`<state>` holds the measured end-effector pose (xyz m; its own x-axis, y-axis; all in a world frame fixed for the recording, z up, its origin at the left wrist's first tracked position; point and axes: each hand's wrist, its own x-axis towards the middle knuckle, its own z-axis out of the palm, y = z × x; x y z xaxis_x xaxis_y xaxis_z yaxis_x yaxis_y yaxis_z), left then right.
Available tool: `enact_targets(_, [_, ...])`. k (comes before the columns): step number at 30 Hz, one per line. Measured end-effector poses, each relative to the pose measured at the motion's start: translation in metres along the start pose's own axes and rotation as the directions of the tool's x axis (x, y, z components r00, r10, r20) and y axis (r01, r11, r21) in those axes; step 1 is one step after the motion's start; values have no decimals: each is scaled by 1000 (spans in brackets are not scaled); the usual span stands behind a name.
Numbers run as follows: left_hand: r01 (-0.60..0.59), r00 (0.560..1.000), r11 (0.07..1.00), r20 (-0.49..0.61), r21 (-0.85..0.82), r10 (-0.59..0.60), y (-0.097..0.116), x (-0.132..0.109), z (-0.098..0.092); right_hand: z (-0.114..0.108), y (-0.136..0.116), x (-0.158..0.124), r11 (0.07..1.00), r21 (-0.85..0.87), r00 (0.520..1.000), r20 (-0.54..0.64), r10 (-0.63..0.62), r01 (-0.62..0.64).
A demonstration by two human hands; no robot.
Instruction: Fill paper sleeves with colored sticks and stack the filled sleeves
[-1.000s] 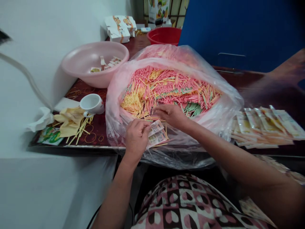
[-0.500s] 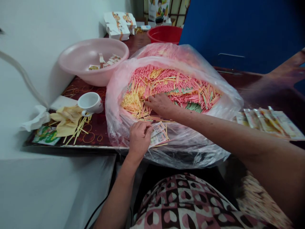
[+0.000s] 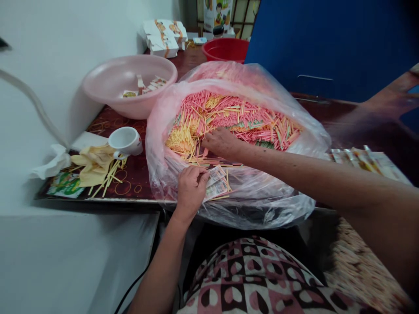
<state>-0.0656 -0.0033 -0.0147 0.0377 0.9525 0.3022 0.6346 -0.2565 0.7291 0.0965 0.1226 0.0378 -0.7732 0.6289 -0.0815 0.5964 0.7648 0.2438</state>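
- Left hand (image 3: pixel 191 188): fingers pinched on the left edge of the printed packet (image 3: pixel 217 184).
- Right hand (image 3: pixel 221 141): fingers among the coloured sticks (image 3: pixel 237 115); cannot tell whether they grip any.
- Plastic bag (image 3: pixel 258 211): open around the right fingers.
- White cup (image 3: pixel 124 141): left of the left fingers.

Small hand-packing workroom; whether in a house or business premises cannot be told. Bulk handwork is indicated by the large translucent plastic bag (image 3: pixel 309 131) of loose pink, yellow and green sticks (image 3: pixel 229 115) on the dark red desk (image 3: pixel 139 174), with flat packets (image 3: pixel 389 165) fanned at the right. A pink plastic basin (image 3: pixel 106 85) holds small printed pieces; a white mug (image 3: pixel 123 139) adds a domestic note.
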Motion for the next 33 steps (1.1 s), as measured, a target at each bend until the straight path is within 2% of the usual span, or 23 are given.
enact_targets(3, [2, 1000, 1000, -2, -6, -2, 0, 0, 0, 4, -2, -8, 998, 65, 999, -38, 19, -17])
enact_targets(5, [9, 1000, 1000, -2, -3, -9, 1, 0, 1, 6, -5, -13, 987, 144, 997, -29, 75, -70])
enact_targets(7, [16, 1000, 1000, -10, -4, -16, 0, 0, 1, 7, -7, -16, 947, 256, 979, -8, 204, -195])
enact_targets(9, [13, 1000, 1000, -20, -26, -14, -1, -1, 1, 7, -7, -19, 848, 408, 929, -1, 370, -337])
enact_targets(11, [3, 999, 997, -42, -78, -6, -1, -1, -1, 5, -6, -23, 675, 615, 861, 12, 509, -407])
enact_targets(13, [-10, 998, 989, -70, -150, -1, 0, 0, -5, 1, -5, -29, 407, 828, 810, 92, 579, -385])
enact_targets(14, [-13, 997, 982, -74, -190, -1, 2, 1, -7, -1, -5, -33, 250, 904, 806, 149, 573, -346])
enact_targets(16, [-5, 999, 959, -38, -284, -6, 9, 7, -10, -6, -6, -42, -21, 968, 840, 228, 493, -251])
enact_targets(18, [43, 999, 916, 47, -399, -27, 18, 15, -12, -12, -9, -50, -164, 970, 886, 230, 403, -178])
enact_targets(20, [133, 985, 852, 163, -506, -57, 26, 24, -11, -18, -14, -56, -197, 972, 917, 191, 351, -127])
enact_targets(23, [274, 937, 767, 340, -581, -78, 33, 35, -9, -22, -19, -59, -162, 982, 942, 146, 302, -100])
enact_targets(25, [314, 914, 753, 400, -579, -74, 34, 39, -7, -21, -20, -58, -129, 987, 947, 134, 293, -100])
enact_targets(29, [287, 921, 786, 383, -547, -69, 32, 42, -3, -14, -21, -56, -70, 992, 934, 119, 337, -101])
enact_targets(31, [232, 946, 824, 317, -516, -68, 31, 42, 1, -12, -21, -55, -24, 994, 930, 109, 351, -108])
enact_targets(33, [172, 968, 863, 244, -475, -59, 29, 42, 5, -11, -21, -53, 74, 990, 923, 86, 375, -122])
